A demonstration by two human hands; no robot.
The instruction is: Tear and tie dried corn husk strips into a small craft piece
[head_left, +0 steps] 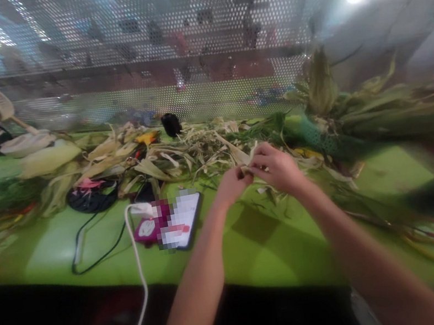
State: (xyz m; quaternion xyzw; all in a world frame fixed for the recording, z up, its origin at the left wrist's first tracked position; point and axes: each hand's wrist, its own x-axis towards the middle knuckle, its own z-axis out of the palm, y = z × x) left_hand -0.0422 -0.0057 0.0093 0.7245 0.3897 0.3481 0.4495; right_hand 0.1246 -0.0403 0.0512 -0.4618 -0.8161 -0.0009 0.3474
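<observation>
On a green desk (267, 254), a phone (181, 222) and a white cable (138, 266) are lying at the left, in front of a heap of dry husks (198, 152). Just right of them, the left hand (231, 185) and right hand (279, 168) are meeting above the desk's middle, and the fingers of both are pinching a pale husk strip (248, 168), apparently splitting or twisting it. Leafy corn ears (361, 120) are lying at the right, and the thin strip seems to be calling for a steady two-handed pinch.

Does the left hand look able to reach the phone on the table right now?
Probably yes. The phone lies close beside the left hand, nothing between them but bare table. That hand and the right hand both pinch a husk strip, so it must let go first.
</observation>
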